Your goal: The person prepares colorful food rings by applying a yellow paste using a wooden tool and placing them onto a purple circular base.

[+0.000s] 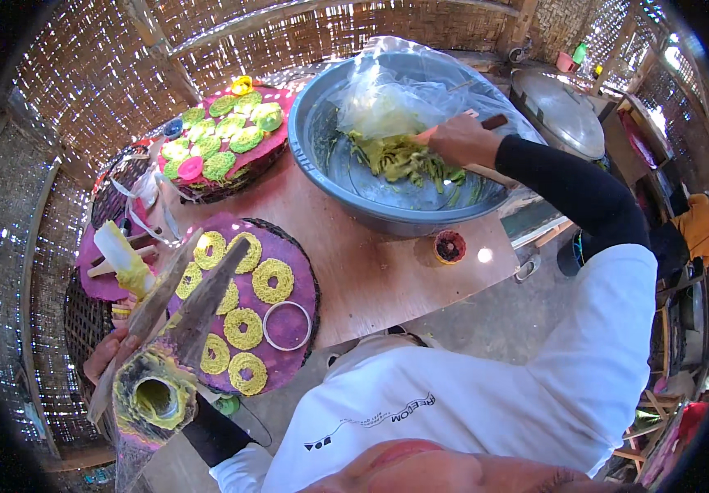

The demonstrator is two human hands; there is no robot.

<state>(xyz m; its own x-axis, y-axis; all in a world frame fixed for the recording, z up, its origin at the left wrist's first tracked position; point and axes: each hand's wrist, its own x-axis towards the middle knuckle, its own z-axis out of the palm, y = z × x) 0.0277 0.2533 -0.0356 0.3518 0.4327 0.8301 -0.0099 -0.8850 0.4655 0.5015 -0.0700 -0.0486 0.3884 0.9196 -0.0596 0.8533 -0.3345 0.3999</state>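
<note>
My left hand [101, 358], low on the left, is closed on a wooden hand press [147, 306] made of long rough bars. The press's round tube [157, 398] has an open mouth and is smeared with yellow-green dough. A pale block coated in dough [122, 261] sticks up beside the bars. My right hand [459, 141] reaches into a big blue-grey basin [315, 168], closed over yellow-green dough [404, 158]. A brown handle end [494, 122] and a wooden stick [492, 175] show beside it; exactly what it grips is unclear. Clear plastic sheeting [387, 99] covers part of the dough.
Yellow dough rings [242, 329] and a white hoop [287, 326] lie on a purple-covered round tray [288, 361]. Another tray [276, 156] carries green pieces. A small red cup [450, 246] stands near the edge of the wooden table [362, 271]. A large metal lid [556, 111] is at the right.
</note>
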